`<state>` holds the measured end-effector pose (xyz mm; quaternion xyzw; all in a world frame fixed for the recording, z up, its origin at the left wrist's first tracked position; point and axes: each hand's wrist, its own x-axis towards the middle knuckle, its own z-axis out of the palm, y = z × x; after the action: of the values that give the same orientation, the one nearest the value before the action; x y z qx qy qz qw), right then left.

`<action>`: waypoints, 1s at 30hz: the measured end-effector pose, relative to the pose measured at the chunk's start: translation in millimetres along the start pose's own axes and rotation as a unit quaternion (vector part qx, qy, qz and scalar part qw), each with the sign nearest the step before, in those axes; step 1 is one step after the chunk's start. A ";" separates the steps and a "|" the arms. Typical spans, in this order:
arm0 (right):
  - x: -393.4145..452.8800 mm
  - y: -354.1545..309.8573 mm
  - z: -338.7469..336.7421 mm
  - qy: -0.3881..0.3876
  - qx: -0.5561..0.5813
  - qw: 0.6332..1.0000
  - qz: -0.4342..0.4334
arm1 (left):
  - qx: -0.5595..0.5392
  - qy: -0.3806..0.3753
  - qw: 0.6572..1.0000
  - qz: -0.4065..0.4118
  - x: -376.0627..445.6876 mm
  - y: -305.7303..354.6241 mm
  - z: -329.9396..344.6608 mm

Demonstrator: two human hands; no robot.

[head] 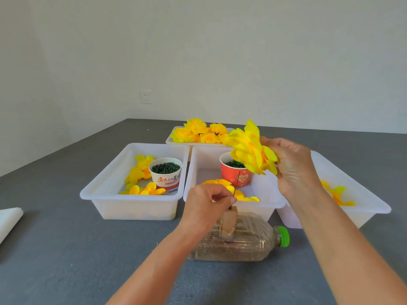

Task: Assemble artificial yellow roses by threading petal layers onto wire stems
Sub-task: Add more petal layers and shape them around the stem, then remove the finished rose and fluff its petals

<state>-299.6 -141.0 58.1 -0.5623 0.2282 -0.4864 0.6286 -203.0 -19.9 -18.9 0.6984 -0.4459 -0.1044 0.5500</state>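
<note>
Petal layers (253, 148), judged light, soft and crushable, were gripped at their edge by the right hand (293, 166); the left hand (207, 203) pinched the thin, seemingly bendable wire stem (236, 186) low.

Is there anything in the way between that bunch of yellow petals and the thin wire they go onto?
Nothing visible. The right hand holds the petal bunch just above the upright wire, which the left hand pinches near its base; only open air separates them.
</note>
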 end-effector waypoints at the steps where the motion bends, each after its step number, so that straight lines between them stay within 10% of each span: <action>1: 1.5 1.4 0.2 0.012 0.061 0.997 0.054 | 0.009 -0.001 1.000 0.004 0.2 -0.3 -0.4; 7: 14.0 12.5 2.4 0.020 0.244 0.932 0.269 | 0.053 -0.018 0.998 0.024 5.1 -2.1 -2.3; 16: 31.9 54.1 23.1 -0.052 0.401 0.850 0.339 | -0.037 0.077 0.996 -0.025 55.0 19.8 -14.5; 30: 69.4 83.6 26.9 -0.079 0.194 0.942 0.261 | -0.225 0.038 0.958 -0.175 130.7 14.8 -10.1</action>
<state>-218.1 -197.1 5.6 -0.3872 0.2175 -0.2942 0.8463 -128.2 -109.5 42.7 0.6269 -0.2601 -0.2703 0.6828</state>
